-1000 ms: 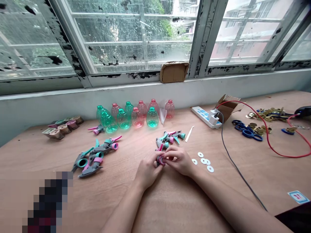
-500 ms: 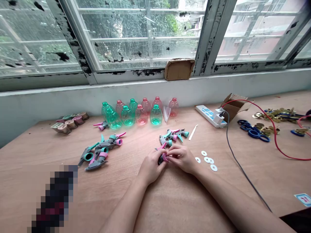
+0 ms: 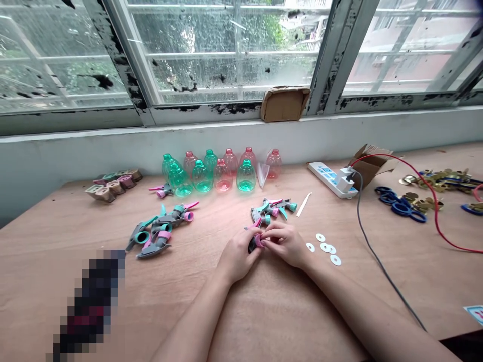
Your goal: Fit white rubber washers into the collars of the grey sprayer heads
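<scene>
A grey spray head with a pink collar sits clasped in the left hand, low over the table.
The left thumb and fingers are closed around its grey body, while the right hand has its fingertips bunched at the collar's open end; whether they grip the collar or something small there, I cannot tell. Just beyond the hands lies a small cluster of spray heads in grey, pink and teal, with white tweezers beside it. Five white rings lie to the right of the right hand, two of them overlapping. Farther left is another pile of spray heads; green and red bottles stand along the wall.
</scene>
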### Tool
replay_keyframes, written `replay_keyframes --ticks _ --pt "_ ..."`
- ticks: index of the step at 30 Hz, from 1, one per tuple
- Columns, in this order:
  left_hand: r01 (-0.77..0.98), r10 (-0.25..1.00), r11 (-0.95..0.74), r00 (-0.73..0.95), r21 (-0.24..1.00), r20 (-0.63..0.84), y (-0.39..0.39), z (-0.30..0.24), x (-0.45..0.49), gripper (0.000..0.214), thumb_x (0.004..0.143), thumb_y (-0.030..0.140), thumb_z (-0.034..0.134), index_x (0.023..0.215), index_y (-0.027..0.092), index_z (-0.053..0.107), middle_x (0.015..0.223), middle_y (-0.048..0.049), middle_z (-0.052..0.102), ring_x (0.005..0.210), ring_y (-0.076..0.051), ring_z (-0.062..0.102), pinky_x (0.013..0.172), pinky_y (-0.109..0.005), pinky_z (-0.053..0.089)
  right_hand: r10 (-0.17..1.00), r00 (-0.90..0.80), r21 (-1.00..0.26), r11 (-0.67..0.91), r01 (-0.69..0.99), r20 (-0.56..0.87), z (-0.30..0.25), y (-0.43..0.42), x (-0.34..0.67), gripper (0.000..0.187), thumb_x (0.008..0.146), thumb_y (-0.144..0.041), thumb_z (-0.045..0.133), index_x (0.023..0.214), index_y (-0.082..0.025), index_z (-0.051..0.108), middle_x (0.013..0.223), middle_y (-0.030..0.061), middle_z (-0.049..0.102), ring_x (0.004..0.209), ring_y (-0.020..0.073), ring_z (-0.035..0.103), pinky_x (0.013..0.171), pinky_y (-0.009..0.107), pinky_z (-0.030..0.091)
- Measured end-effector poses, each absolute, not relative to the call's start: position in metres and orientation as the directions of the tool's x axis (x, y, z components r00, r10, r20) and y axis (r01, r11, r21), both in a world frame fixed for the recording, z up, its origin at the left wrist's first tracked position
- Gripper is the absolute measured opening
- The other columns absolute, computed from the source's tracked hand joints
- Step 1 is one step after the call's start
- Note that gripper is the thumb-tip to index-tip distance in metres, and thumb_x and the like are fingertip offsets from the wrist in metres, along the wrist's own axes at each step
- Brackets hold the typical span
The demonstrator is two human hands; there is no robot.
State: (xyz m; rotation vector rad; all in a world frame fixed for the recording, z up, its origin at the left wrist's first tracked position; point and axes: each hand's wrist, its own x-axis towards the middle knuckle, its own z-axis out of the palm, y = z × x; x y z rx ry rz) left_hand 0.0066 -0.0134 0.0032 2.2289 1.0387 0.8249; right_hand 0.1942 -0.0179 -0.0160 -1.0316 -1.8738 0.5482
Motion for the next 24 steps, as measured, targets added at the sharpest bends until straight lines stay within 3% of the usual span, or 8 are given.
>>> replay_keyframes --ticks 9,13,18,21,24 --pt "0.449 0.826 -0.524 0.475 0.724 0.303 -0.008 0.001 0.006 0.023 0.081 0.017 0.055 0.103 0.023 0.057 0.097 -0.0021 0.066 0.085 -0.017 0.061 0.077 -0.029 0.048 0.795 -0.22 -0.66 0.596 0.457 0.565 -0.009 -0.018 0.195 0.015 0.085 -0.021 0.06 0.094 -0.02 0.073 0.086 0.0054 0.067 0.071 0.0143 0.06 0.06 0.024 0.048" --pt "0.502 0.851 -0.503 0.43 0.704 0.301 -0.005 0.001 0.003 0.024 0.081 0.018 0.056 0.104 0.024 0.056 0.095 -0.001 0.065 0.077 -0.016 0.059 0.073 -0.028 0.047 0.823 -0.232 -0.583 0.539 0.608 0.519 -0.001 -0.012 0.211 0.014 0.086 -0.025 0.06 0.088 -0.02 0.072 0.078 0.0036 0.067 0.062 0.012 0.056 0.059 0.023 0.043" --pt "0.579 0.896 -0.437 0.212 0.688 0.391 0.014 0.0 -0.001 0.025 0.081 0.019 0.056 0.105 0.022 0.057 0.096 -0.0033 0.063 0.087 -0.019 0.059 0.072 -0.03 0.048 0.973 -0.157 -0.463 0.219 0.859 0.17 0.023 -0.001 0.272 0.023 0.082 -0.036 0.061 0.07 -0.019 0.07 0.066 0.0022 0.066 0.06 0.013 0.055 0.055 0.024 0.034" --pt "0.564 0.872 -0.482 0.239 0.671 0.426 0.031 0.0 0.004 0.024 0.08 0.018 0.055 0.104 0.021 0.059 0.101 -0.0047 0.063 0.092 -0.02 0.059 0.072 -0.03 0.048 0.989 -0.122 -0.474 0.066 0.878 -0.087 0.031 0.0 0.307 0.029 0.077 -0.044 0.065 0.068 -0.018 0.07 0.063 0.0023 0.066 0.056 0.0131 0.055 0.05 0.023 0.032" --pt "0.54 0.853 -0.52 0.295 0.662 0.43 0.041 0.001 0.01 0.03 0.08 0.016 0.054 0.108 0.022 0.059 0.108 -0.0054 0.062 0.097 -0.02 0.059 0.076 -0.03 0.05 0.938 -0.197 -0.565 0.002 0.825 -0.286 0.03 -0.003 0.325 0.03 0.068 -0.046 0.072 0.076 -0.017 0.071 0.065 0.0017 0.067 0.057 0.0134 0.057 0.049 0.022 0.034"
